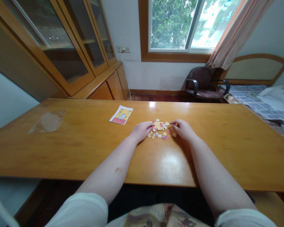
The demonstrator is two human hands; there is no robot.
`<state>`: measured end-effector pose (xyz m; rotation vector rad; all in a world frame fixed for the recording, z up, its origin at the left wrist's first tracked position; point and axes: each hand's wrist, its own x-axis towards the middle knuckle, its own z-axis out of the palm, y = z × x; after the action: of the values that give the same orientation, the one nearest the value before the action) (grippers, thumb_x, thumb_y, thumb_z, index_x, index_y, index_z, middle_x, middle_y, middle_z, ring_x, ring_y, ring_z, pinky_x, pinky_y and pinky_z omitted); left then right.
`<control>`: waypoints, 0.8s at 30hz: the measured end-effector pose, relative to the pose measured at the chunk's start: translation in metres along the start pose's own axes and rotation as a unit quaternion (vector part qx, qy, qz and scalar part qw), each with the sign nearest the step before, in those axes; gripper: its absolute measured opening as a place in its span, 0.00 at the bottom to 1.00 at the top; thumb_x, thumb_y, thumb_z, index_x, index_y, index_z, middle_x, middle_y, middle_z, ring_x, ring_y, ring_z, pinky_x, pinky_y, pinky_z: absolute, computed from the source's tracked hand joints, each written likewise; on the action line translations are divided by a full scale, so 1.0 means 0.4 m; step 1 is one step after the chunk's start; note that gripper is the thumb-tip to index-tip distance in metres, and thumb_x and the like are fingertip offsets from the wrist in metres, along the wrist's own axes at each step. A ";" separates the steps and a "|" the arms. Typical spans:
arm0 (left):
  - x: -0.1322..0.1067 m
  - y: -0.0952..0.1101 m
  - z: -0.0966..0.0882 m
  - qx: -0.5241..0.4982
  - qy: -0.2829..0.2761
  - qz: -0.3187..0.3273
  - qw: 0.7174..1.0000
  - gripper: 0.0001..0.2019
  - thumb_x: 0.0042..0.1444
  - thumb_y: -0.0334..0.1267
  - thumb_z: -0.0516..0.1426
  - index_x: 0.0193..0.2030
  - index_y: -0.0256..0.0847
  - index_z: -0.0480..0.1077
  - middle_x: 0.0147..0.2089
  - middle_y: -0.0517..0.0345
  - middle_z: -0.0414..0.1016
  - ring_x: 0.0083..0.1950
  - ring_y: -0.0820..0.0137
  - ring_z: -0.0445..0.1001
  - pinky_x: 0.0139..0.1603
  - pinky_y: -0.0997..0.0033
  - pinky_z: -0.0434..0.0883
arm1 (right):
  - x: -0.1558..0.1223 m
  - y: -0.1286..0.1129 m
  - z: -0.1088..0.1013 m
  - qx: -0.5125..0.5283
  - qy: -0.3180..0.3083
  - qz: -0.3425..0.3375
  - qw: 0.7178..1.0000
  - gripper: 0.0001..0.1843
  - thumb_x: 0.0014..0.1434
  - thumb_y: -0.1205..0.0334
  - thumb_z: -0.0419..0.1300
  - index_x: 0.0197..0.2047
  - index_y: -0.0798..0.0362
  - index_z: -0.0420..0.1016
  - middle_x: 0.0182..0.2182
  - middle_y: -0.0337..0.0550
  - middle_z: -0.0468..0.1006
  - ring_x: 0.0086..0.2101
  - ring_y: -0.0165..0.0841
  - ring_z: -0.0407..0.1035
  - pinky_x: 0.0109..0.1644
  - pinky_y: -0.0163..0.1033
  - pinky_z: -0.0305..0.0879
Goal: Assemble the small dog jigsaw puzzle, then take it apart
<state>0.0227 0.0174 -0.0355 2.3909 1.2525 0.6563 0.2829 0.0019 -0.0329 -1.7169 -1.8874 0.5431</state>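
Observation:
Yellow joined jigsaw puzzle pieces lie flat near the middle of the table, with a pink patch at their right side. My left hand is closed at their left edge, its fingers curled over and touching them. Several loose jigsaw pieces, white, yellow and pink, are spread in front of and around this section. Just to the right, my right hand is closed in a pinch, its fingertips close to the loose pieces. Whatever lies between those fingertips is too small to make out.
A picture sheet with a white animal on yellow and red lies left of my hands. Farther left is a clear plastic bag on the wooden table. Beyond stand a glass-door cabinet and an armchair.

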 end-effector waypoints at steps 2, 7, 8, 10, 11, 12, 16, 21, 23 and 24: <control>0.001 -0.003 -0.001 0.009 0.004 0.004 1.000 0.13 0.63 0.37 0.53 0.50 0.42 0.76 0.47 0.51 0.80 0.49 0.62 0.76 0.54 0.62 0.71 | -0.002 0.000 -0.001 0.040 -0.006 0.032 0.999 0.13 0.57 0.64 0.56 0.41 0.55 0.80 0.25 0.42 0.77 0.24 0.31 0.68 0.33 0.37 0.65; -0.001 0.009 0.002 0.037 0.032 0.033 0.998 0.12 0.61 0.39 0.56 0.49 0.43 0.77 0.51 0.51 0.78 0.52 0.60 0.74 0.57 0.56 0.69 | -0.004 -0.019 0.015 0.203 -0.009 0.068 0.977 0.14 0.55 0.58 0.57 0.40 0.56 0.79 0.20 0.38 0.74 0.20 0.29 0.65 0.26 0.34 0.62; -0.002 0.017 0.005 0.032 0.035 0.037 0.998 0.13 0.60 0.40 0.57 0.49 0.43 0.77 0.51 0.51 0.78 0.52 0.60 0.74 0.57 0.56 0.69 | -0.005 -0.027 0.023 0.242 -0.006 0.070 0.968 0.13 0.54 0.58 0.58 0.39 0.56 0.78 0.21 0.39 0.74 0.22 0.29 0.66 0.27 0.34 0.63; -0.004 0.033 0.012 0.004 0.029 0.055 0.998 0.15 0.59 0.40 0.58 0.52 0.42 0.75 0.51 0.50 0.77 0.53 0.60 0.73 0.57 0.57 0.69 | -0.009 -0.049 0.042 0.318 -0.003 0.077 0.945 0.14 0.53 0.56 0.59 0.38 0.56 0.77 0.23 0.40 0.75 0.24 0.30 0.69 0.31 0.36 0.66; -0.004 0.041 0.016 -0.017 0.027 0.066 0.997 0.16 0.59 0.39 0.59 0.53 0.43 0.74 0.52 0.50 0.77 0.54 0.61 0.73 0.57 0.59 0.69 | -0.012 -0.061 0.053 0.345 -0.012 0.073 0.936 0.14 0.53 0.54 0.59 0.38 0.55 0.77 0.24 0.40 0.76 0.25 0.31 0.69 0.32 0.37 0.67; -0.004 0.047 0.020 -0.038 0.026 0.072 0.996 0.16 0.59 0.39 0.58 0.54 0.43 0.73 0.52 0.51 0.78 0.53 0.62 0.74 0.56 0.61 0.70 | -0.016 -0.074 0.064 0.364 -0.030 0.065 0.929 0.15 0.53 0.53 0.60 0.37 0.55 0.76 0.24 0.40 0.76 0.26 0.32 0.70 0.32 0.37 0.67; -0.001 0.056 0.032 -0.089 0.040 0.035 0.995 0.12 0.59 0.36 0.58 0.49 0.42 0.75 0.46 0.54 0.80 0.47 0.66 0.76 0.51 0.65 0.72 | -0.029 -0.111 0.098 0.421 -0.082 0.054 0.902 0.18 0.49 0.48 0.64 0.36 0.53 0.74 0.21 0.37 0.74 0.25 0.32 0.70 0.32 0.37 0.68; 0.001 0.052 0.037 -0.149 0.037 0.010 0.988 0.12 0.58 0.32 0.56 0.48 0.42 0.75 0.45 0.56 0.80 0.43 0.68 0.77 0.48 0.68 0.73 | -0.030 -0.120 0.112 0.454 -0.085 0.068 0.885 0.20 0.43 0.47 0.69 0.33 0.53 0.73 0.24 0.38 0.77 0.26 0.30 0.71 0.34 0.37 0.67; 0.001 0.049 0.040 -0.171 0.030 0.020 0.985 0.13 0.57 0.32 0.57 0.49 0.42 0.74 0.46 0.55 0.79 0.44 0.68 0.76 0.48 0.68 0.73 | -0.031 -0.121 0.109 0.458 -0.084 0.077 0.882 0.20 0.44 0.47 0.69 0.33 0.53 0.74 0.24 0.39 0.77 0.26 0.30 0.71 0.32 0.36 0.67; 0.002 0.047 0.042 -0.180 0.030 0.021 0.983 0.13 0.57 0.32 0.57 0.49 0.41 0.73 0.46 0.55 0.79 0.45 0.68 0.76 0.48 0.68 0.73 | -0.033 -0.122 0.107 0.458 -0.086 0.082 0.881 0.19 0.44 0.47 0.68 0.33 0.53 0.74 0.24 0.39 0.77 0.26 0.30 0.71 0.31 0.35 0.66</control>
<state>0.0448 0.0061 -0.0396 2.1158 1.0079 0.8898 0.2189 -0.0143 -0.0379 -1.1866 -1.2218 1.4189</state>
